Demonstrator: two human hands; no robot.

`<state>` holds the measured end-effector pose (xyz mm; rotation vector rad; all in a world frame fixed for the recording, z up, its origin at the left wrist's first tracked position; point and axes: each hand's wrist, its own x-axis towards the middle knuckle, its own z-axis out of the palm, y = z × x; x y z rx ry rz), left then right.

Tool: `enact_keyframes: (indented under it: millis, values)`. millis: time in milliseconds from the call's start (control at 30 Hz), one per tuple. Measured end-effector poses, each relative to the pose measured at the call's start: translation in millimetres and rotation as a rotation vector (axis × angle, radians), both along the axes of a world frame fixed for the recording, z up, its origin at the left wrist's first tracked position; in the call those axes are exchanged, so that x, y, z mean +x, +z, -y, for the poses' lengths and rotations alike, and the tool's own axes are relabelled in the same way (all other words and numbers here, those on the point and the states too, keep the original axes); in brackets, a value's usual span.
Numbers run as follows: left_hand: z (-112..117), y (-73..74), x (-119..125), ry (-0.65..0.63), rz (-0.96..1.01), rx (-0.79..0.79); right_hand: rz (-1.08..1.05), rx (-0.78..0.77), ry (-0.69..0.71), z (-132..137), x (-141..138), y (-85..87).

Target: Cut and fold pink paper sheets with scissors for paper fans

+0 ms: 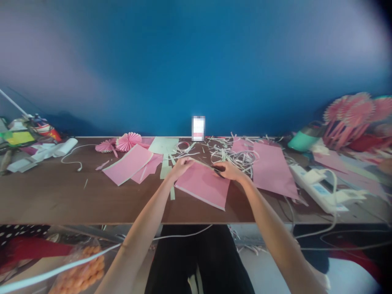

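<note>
A pink sheet of paper [203,183] with a pale strip along its near edge is held just above the brown table, between my hands. My left hand [183,165] pinches its far left corner. In my right hand [229,169] are dark-handled scissors [218,168], at the sheet's far right edge; their blades are hard to make out. Left of the sheet lie pale green paper strips [165,169] and pink papers with pale edges [128,163]. A tangle of thin white paper offcuts [240,159] lies just beyond my right hand.
Pink pleated paper fans [128,141] lie at the back left. On the right are a large pink sheet [272,169], a white power strip [318,190] with cables, a green container [303,141] and pink rosettes [352,110]. A small pixelated upright object [198,128] stands against the blue wall.
</note>
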<state>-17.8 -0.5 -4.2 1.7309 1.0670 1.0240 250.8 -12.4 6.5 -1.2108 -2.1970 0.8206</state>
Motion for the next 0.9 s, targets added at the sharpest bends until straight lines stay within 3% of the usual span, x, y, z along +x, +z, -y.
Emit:
enact_keyframes:
  millis: [133, 900]
  values:
    - [0.6, 1.8, 0.5, -0.037, 0.002, 0.027, 0.069, 0.071, 0.012, 1.4, -2.4, 2.1]
    - [0.4, 1.8, -0.4, -0.095, -0.009, 0.039, 0.095, 0.135, 0.010, 2.1, -6.5, -0.8]
